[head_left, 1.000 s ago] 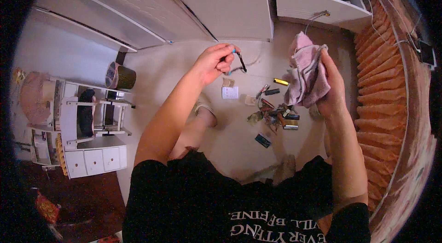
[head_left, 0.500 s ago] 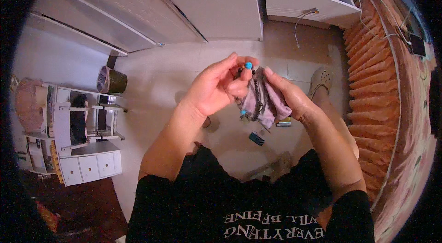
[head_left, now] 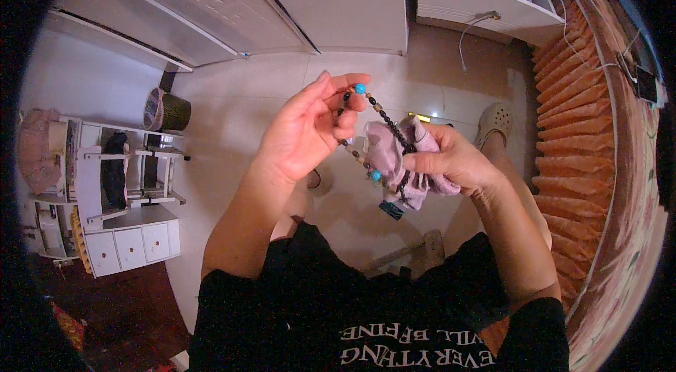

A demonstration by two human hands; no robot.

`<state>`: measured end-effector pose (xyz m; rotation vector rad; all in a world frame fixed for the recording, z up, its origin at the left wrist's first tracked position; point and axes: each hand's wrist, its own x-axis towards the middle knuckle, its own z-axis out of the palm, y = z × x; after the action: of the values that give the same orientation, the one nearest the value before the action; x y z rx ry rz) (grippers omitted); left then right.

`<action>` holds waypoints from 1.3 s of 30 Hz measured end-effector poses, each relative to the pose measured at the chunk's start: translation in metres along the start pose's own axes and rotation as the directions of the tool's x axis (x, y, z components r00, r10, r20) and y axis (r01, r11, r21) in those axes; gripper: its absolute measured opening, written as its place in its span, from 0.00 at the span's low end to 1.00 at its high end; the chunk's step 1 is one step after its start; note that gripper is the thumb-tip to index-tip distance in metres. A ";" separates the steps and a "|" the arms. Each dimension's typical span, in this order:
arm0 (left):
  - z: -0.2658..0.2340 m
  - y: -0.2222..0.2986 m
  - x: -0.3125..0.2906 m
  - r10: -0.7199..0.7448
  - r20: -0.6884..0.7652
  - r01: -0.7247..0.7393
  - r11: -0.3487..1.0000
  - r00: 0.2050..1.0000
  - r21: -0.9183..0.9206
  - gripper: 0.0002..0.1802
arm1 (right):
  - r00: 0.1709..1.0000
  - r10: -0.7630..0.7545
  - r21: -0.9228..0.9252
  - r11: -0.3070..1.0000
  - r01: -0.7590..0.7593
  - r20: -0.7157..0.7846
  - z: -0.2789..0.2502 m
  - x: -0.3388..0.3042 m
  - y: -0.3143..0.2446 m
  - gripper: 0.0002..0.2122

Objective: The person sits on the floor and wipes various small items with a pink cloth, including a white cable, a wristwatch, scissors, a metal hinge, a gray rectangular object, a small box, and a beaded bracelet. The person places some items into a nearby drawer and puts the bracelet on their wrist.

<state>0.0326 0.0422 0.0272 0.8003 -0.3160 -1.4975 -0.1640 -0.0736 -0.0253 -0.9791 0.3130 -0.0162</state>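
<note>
A string of dark beads (head_left: 381, 110) with turquoise ones hangs in a loop in front of me. My left hand (head_left: 303, 125) pinches it near the top turquoise bead, its fingers curled around the string. A pinkish, creased cloth (head_left: 384, 146) is bunched in my right hand (head_left: 458, 160), whose thumb presses down on it. Part of the bead string lies over the cloth and under that thumb. A second turquoise bead hangs low between the hands, beside the cloth's edge.
On the floor below lies a small dark flat packet (head_left: 391, 211). A yellow item (head_left: 420, 118) shows past the cloth. An open drawer (head_left: 486, 2) full of odds and ends is at the far right, by an orange pleated curtain (head_left: 570, 146). A basket (head_left: 174, 113) stands left.
My left hand has shifted left, drawing the bead string into a wider loop. My right hand has turned, its thumb now across the cloth and beads. The view has shifted slightly.
</note>
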 end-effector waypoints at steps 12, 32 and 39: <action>0.001 0.000 -0.002 0.030 -0.015 -0.029 0.998 0.999 0.064 0.23 | 0.894 -0.156 0.061 0.978 0.199 -0.419 -0.013 0.000 -0.014 0.10; 0.010 -0.002 -0.001 0.059 0.064 -0.061 0.998 0.996 0.029 0.35 | 0.894 -0.105 0.124 0.977 0.175 -0.436 -0.027 0.002 -0.007 0.09; 0.011 -0.002 -0.001 0.048 0.033 -0.049 0.998 0.998 0.031 0.34 | 0.892 -0.092 0.127 0.978 0.164 -0.443 -0.031 0.002 -0.004 0.09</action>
<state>0.0239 0.0403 0.0338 0.7890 -0.3812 -1.4636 -0.1696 -0.1010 -0.0383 -0.8262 0.6487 -0.3825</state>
